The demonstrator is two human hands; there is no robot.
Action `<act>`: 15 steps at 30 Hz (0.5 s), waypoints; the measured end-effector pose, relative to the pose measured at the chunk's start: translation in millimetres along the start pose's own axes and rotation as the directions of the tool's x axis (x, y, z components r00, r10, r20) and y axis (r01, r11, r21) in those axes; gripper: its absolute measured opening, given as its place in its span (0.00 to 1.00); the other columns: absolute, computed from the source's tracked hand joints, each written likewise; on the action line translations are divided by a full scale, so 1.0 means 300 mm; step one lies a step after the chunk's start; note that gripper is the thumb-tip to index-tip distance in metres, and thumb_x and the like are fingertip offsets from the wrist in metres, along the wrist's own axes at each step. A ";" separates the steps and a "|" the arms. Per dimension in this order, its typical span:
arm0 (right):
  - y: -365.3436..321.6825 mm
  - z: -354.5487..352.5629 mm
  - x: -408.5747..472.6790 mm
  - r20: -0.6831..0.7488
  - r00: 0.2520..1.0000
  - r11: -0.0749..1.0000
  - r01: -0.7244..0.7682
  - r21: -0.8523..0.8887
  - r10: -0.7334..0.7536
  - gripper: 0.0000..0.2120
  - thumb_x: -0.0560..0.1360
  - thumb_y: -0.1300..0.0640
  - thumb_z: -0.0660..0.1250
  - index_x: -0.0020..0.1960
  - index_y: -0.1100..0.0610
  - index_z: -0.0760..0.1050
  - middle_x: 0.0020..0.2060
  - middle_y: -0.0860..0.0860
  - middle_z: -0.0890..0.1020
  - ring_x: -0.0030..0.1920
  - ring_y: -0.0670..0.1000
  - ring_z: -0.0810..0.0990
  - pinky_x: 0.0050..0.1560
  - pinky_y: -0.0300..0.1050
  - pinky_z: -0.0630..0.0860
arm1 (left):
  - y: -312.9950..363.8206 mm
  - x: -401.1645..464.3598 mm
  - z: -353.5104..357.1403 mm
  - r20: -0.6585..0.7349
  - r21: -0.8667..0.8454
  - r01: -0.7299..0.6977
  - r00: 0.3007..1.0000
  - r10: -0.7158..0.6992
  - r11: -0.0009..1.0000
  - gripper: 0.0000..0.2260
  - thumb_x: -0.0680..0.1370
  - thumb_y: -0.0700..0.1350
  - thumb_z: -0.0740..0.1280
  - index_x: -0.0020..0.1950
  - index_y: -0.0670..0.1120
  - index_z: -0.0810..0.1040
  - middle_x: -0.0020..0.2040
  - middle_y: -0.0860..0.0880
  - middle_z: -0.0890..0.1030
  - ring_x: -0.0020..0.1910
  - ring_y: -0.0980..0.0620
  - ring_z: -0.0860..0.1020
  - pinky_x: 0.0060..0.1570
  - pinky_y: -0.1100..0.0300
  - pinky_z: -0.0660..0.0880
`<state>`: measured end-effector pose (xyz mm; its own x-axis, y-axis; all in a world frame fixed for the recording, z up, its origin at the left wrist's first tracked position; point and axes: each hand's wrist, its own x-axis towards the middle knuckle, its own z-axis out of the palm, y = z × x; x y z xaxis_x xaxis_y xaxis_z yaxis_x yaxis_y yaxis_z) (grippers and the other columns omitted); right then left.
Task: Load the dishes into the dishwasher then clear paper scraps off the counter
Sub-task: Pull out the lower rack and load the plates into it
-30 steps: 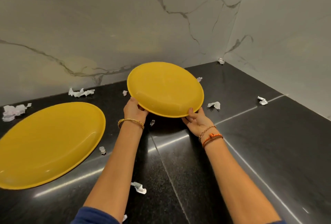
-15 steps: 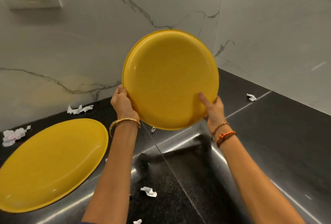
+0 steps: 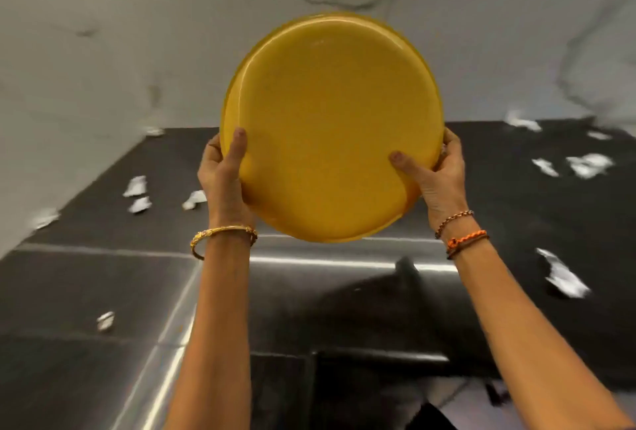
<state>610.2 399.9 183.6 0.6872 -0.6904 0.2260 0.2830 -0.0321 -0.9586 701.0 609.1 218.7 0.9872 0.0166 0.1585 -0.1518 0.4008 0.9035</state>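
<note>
Black counter (image 3: 86, 292) runs beneath your arms to a marble wall. You're on the loading step: your left hand (image 3: 222, 182) and right hand (image 3: 435, 178) each grip the rim of one yellow plate (image 3: 330, 127), lifted upright off the counter. Next, I'd judge, carry it level to the dishwasher, not in view. About ten blurred paper scraps (image 3: 562, 276) lie scattered beyond.

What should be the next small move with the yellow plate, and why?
Probably carry the yellow plate away from the counter toward the dishwasher, which is not in view. Both the left hand and right hand already grip its rim, and it is lifted clear and nearly upright.
</note>
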 end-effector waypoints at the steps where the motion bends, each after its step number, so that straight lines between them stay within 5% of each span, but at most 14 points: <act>1: -0.012 -0.092 -0.027 -0.082 0.997 0.999 0.013 -0.039 -0.016 0.34 0.61 0.59 0.77 0.61 0.52 0.63 0.56 0.50 0.74 0.51 0.43 0.76 0.43 0.33 0.78 | -0.034 -0.021 0.061 0.075 0.007 0.032 0.997 -0.032 0.999 0.02 0.75 0.44 0.67 0.45 0.49 0.75 0.42 0.52 0.79 0.39 0.56 0.78 0.37 0.63 0.76; 8: -0.152 -0.689 -0.300 -0.483 0.863 0.966 0.020 -0.258 -0.147 0.29 0.66 0.63 0.75 0.62 0.55 0.66 0.55 0.50 0.75 0.49 0.43 0.75 0.43 0.29 0.75 | -0.175 -0.364 0.480 0.486 0.012 0.326 0.825 -0.290 0.945 0.03 0.73 0.41 0.68 0.46 0.47 0.77 0.43 0.49 0.80 0.41 0.52 0.79 0.40 0.58 0.76; 15: -0.291 -1.128 -0.581 -0.689 0.681 0.949 0.027 -0.315 -0.248 0.36 0.65 0.61 0.76 0.68 0.57 0.63 0.62 0.53 0.72 0.58 0.50 0.73 0.52 0.38 0.75 | -0.211 -0.810 0.730 0.746 0.067 0.349 0.605 -0.279 0.935 0.02 0.73 0.44 0.69 0.44 0.49 0.78 0.41 0.52 0.82 0.39 0.54 0.80 0.39 0.60 0.78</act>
<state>239.5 278.4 169.2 -0.0629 -0.9602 0.2722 0.0764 -0.2766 -0.9580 460.2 379.0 210.1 0.6036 -0.7848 0.1407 0.1993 0.3194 0.9264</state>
